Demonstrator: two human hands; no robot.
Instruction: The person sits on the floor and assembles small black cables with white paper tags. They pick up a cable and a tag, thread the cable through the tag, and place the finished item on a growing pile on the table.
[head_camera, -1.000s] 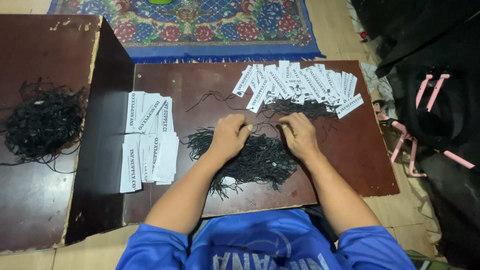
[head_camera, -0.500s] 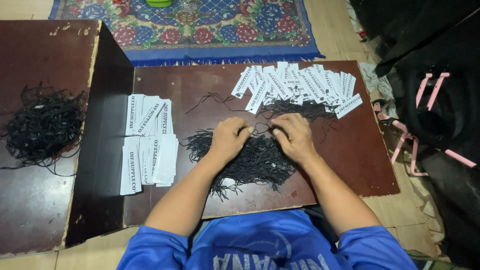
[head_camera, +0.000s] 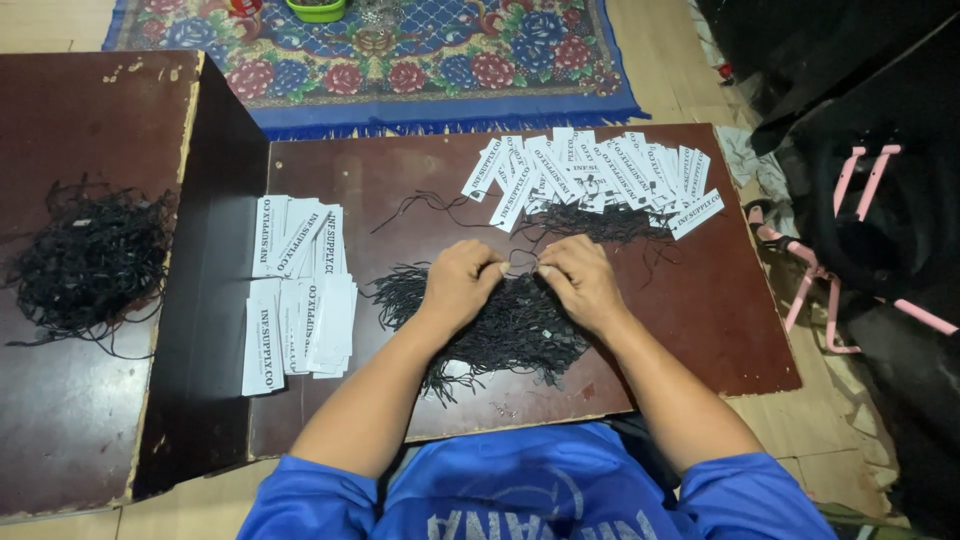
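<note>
Both hands sit on the string pile (head_camera: 500, 325) at the middle of the low table (head_camera: 400, 170). The left hand (head_camera: 458, 285) and right hand (head_camera: 582, 283) meet fingertip to fingertip, pinched on one string (head_camera: 520, 262). Best to lift that strand slowly so it slips free without dragging neighbours. Tags (head_camera: 300, 295) lie left; more tags (head_camera: 590, 175) lie far.

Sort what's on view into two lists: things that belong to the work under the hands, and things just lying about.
In the work:
left hand and right hand, pinching at the black string pile
fanned white tags with strings
stacked white tags
low brown table

Lying about:
second string heap on the side board
patterned rug
green bowl
black bags
</note>
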